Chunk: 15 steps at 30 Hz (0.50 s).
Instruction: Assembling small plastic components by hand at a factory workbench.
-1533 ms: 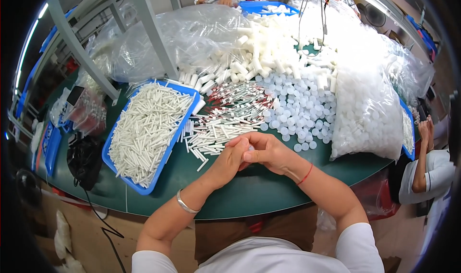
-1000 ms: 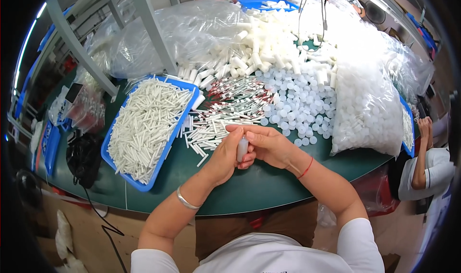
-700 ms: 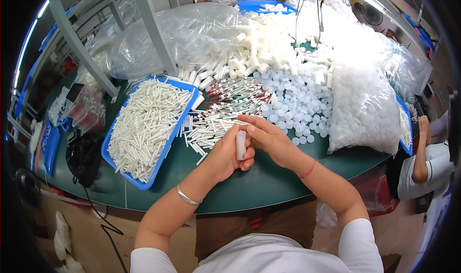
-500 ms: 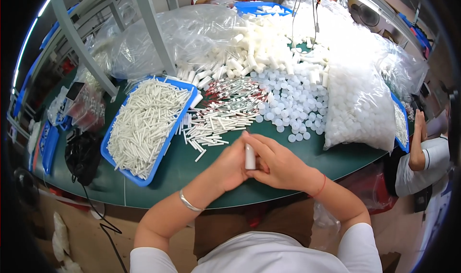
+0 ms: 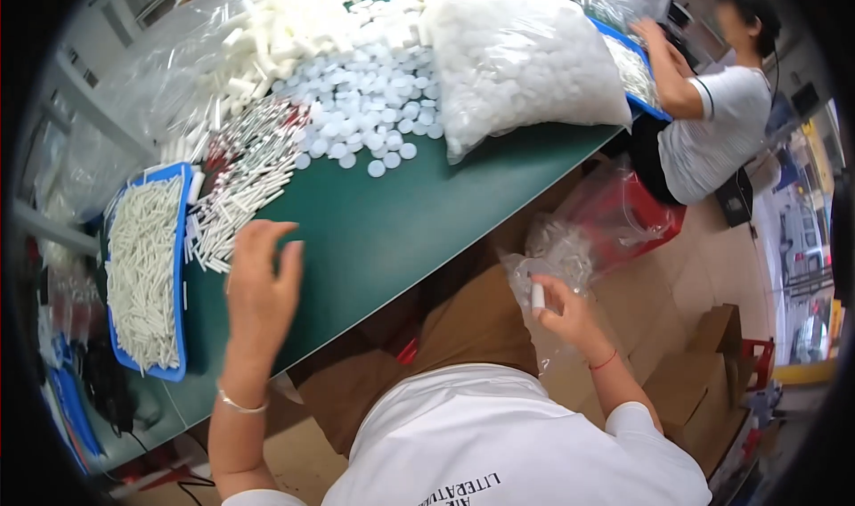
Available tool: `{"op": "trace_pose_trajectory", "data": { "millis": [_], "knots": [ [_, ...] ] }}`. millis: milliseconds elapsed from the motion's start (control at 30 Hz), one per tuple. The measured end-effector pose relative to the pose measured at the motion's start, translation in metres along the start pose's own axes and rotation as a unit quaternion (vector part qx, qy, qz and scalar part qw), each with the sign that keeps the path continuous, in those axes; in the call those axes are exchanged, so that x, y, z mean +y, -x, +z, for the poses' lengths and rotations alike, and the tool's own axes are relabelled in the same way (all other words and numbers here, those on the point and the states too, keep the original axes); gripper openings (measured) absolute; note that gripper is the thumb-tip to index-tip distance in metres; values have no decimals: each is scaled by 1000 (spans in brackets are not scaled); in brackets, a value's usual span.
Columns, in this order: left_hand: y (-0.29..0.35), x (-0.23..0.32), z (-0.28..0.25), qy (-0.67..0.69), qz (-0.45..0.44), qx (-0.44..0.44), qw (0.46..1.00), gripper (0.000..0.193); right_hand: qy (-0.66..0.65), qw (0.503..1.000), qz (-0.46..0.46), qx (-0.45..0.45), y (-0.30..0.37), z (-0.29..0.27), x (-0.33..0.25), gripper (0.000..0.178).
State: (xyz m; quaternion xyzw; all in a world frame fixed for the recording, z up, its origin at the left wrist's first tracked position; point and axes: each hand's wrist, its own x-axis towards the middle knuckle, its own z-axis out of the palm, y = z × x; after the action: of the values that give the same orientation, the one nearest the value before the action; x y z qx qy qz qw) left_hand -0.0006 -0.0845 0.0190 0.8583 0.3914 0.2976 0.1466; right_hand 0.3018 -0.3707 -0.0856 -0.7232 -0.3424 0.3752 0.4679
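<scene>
My right hand (image 5: 574,321), lowered beside my lap past the table's edge, pinches a small white cylinder (image 5: 538,294). Just beyond it is an open clear plastic bag (image 5: 563,249) with pale pieces inside. My left hand (image 5: 256,274) hovers over the table's near left side, fingers apart and holding nothing. Close to it lie loose white sticks (image 5: 233,210) and a heap of thin metal pieces with red parts (image 5: 258,136). Translucent round discs (image 5: 374,114) are scattered to their right.
A blue tray (image 5: 182,328) of white sticks stands at left on the green table (image 5: 356,225). Thick white tubes (image 5: 285,27) are heaped farther back. A bulging clear bag of discs (image 5: 530,69) and another person (image 5: 721,118) are at right. Cardboard boxes (image 5: 686,399) stand below.
My hands were together around the white cylinder over the table. They have parted: the right carried it down to the right, the left moved left and opened. The view has swung right.
</scene>
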Motion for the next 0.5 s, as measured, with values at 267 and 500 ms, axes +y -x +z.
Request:
{"op": "trace_pose_trajectory", "data": {
  "millis": [267, 500],
  "knots": [
    [-6, -64, 7, -107, 86, 17, 990, 9, 332, 933, -51, 127, 23, -33, 216, 66],
    [-26, -80, 24, -101, 83, 47, 990, 10, 130, 976, -174, -28, -28, 36, -110, 24]
  ]
}}
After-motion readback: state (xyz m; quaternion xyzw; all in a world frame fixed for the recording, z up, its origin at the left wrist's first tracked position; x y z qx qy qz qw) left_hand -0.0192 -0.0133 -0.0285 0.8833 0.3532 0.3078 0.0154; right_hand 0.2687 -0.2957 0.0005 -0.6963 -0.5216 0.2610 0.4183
